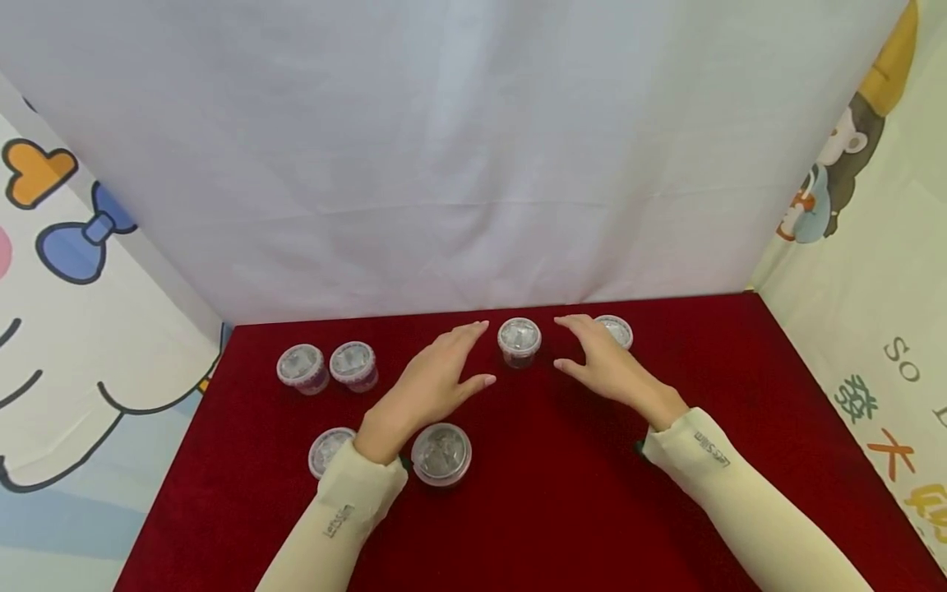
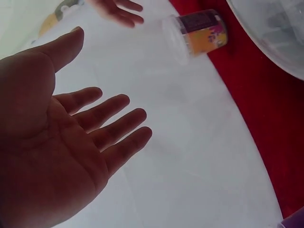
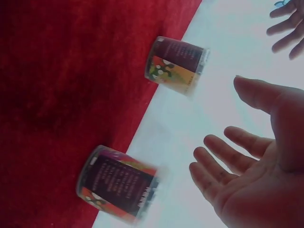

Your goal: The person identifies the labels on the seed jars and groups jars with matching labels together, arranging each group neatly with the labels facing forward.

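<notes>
My left hand hovers above the table with fingers straight and holds nothing. My right hand is likewise extended, its palm turned toward the left one. Between the two, near the back edge, stands a small lidded plastic tub. Another tub sits partly hidden behind the right hand. Below the left wrist is a wider clear-lidded tub, and beside it a tub half covered by the left sleeve. In the right wrist view, printed labels show on one tub and a nearer one.
Two more lidded tubs, one at the back left and one beside it, stand close together. A dark red cloth covers the table. White fabric hangs behind it, with cartoon-printed panels at the sides.
</notes>
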Available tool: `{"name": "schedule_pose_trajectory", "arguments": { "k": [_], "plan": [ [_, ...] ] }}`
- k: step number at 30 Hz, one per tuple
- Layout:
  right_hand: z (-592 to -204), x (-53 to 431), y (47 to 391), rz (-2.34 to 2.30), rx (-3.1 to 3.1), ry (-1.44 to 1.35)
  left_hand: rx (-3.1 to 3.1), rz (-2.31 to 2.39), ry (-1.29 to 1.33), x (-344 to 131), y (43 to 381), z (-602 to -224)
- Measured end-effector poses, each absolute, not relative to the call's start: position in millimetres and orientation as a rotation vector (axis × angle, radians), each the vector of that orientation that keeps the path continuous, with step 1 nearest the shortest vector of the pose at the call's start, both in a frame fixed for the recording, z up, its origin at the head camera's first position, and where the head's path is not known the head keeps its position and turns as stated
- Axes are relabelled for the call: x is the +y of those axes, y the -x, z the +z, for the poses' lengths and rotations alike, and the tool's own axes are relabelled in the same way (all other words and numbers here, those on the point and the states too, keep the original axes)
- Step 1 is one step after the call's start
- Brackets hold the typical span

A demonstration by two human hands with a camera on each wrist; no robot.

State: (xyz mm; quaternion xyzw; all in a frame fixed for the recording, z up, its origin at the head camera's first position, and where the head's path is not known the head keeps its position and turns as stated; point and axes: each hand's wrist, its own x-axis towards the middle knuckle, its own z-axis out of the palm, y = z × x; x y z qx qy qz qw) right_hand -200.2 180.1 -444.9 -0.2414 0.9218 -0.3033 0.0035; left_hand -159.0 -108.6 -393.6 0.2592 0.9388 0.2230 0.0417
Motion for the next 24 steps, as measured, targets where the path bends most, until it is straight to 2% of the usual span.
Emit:
{"name": "schedule_pose_trajectory", "arguments": {
  "k": [15,24],
  "plan": [
    [-464.7,159.3,204.4,-1.021,2.907,0.745,2.746,0.550,-0.639,-92.7,203.1,-417.3],
    [-471.5,148.2,210.1,-1.068,2.920,0.661,2.724,0.523,-0.674,-83.7,218.9,-426.3]
  ]
}}
